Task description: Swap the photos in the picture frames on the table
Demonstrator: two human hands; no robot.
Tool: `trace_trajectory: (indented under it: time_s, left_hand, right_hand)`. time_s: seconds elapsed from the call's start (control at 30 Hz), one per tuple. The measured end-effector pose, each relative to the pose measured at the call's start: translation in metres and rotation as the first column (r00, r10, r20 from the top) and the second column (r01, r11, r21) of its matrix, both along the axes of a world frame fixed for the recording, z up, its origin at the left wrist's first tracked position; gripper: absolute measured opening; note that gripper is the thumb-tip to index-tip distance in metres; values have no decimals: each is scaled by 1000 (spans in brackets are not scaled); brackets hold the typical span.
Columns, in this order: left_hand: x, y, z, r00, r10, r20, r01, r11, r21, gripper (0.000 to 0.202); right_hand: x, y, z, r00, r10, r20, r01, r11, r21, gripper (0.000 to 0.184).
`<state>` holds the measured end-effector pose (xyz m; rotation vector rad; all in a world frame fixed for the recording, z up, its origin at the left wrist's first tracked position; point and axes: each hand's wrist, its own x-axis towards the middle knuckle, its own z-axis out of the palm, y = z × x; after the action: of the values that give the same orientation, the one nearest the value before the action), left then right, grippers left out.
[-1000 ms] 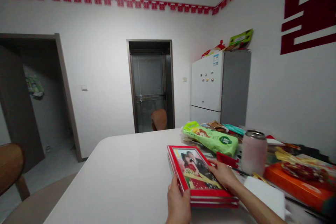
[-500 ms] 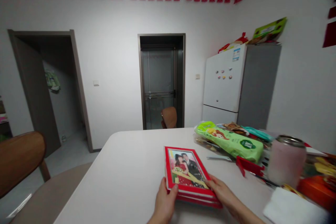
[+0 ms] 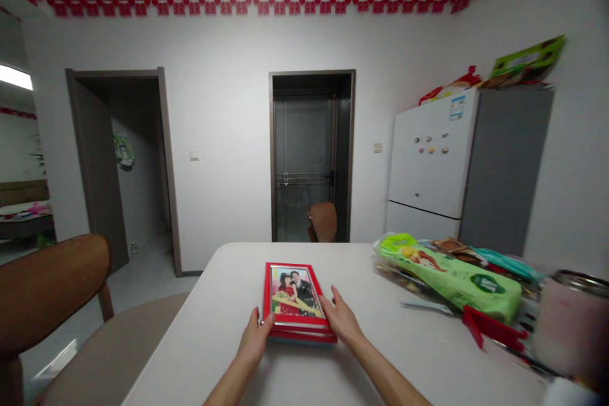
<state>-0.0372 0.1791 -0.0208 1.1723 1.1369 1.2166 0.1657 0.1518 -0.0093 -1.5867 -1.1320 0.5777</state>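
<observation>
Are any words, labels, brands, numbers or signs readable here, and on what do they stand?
None can be read.
Green pack: lettering too blurred.
Sticker on the refrigerator: print too small.
Green package atop the refrigerator: markings too blurred.
Red garland: too blurred to tell whether it bears characters.
Red-framed photo: no readable text.

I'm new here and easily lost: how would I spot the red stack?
Start at the white table. Between the left hand and right hand is the red stack. Unlike the green pack to its right, it has a photo of two people on top.
</observation>
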Motion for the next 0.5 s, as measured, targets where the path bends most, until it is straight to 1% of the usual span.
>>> trace_trajectory:
  time_s: [0.03, 0.07, 0.1, 0.17, 0.2, 0.23, 0.27, 0.3, 0.33, 0.37, 0.4, 0.43, 0.5]
  left_hand:
    - [-1, -1, 8, 1000, 19, 10, -19, 999, 32, 61]
    - [0, -5, 20, 999, 29, 26, -31, 997, 76, 64]
    - [2, -10, 34, 999, 29, 45, -35, 992, 125, 66]
    - [9, -28, 70, 995, -29, 94, 7, 974, 226, 66]
    - [13, -41, 89, 990, -78, 116, 44, 962, 268, 66]
    - [17, -54, 106, 976, -162, 144, 108, 939, 326, 69]
    - [20, -68, 122, 922, -327, 209, 217, 881, 420, 74]
    - [22, -81, 134, 854, -452, 257, 294, 828, 478, 79]
    - [23, -91, 143, 812, -509, 286, 329, 803, 497, 81]
    - [24, -100, 148, 769, -560, 308, 361, 778, 514, 82]
    - [23, -106, 149, 750, -580, 320, 378, 772, 511, 83]
    - [21, -109, 147, 744, -584, 326, 386, 773, 503, 82]
    - [17, -110, 137, 742, -576, 343, 385, 785, 485, 82]
  right_hand:
    - [-2, -5, 8, 1000, -14, 4, 14, 999, 36, 65]
    - [-7, -10, 18, 1000, -16, 7, 15, 997, 77, 69]
    - [-15, -18, 30, 1000, -7, 12, 5, 993, 119, 71]
    - [-35, -36, 59, 998, 68, 2, -67, 969, 237, 70]
    - [-47, -47, 75, 992, 125, -12, -115, 944, 309, 70]
    - [-58, -58, 90, 961, 265, -77, -201, 863, 463, 71]
    - [-68, -69, 104, 905, 410, -116, -275, 771, 575, 73]
    - [-77, -79, 115, 849, 507, -148, -310, 705, 638, 74]
    - [-83, -87, 123, 795, 580, -180, -327, 659, 677, 75]
    - [-87, -94, 127, 754, 623, -207, -339, 640, 690, 75]
    - [-89, -98, 128, 730, 643, -233, -345, 640, 686, 74]
    - [-90, -101, 127, 717, 649, -254, -350, 651, 674, 74]
    - [-91, -101, 117, 706, 649, -283, -357, 672, 649, 75]
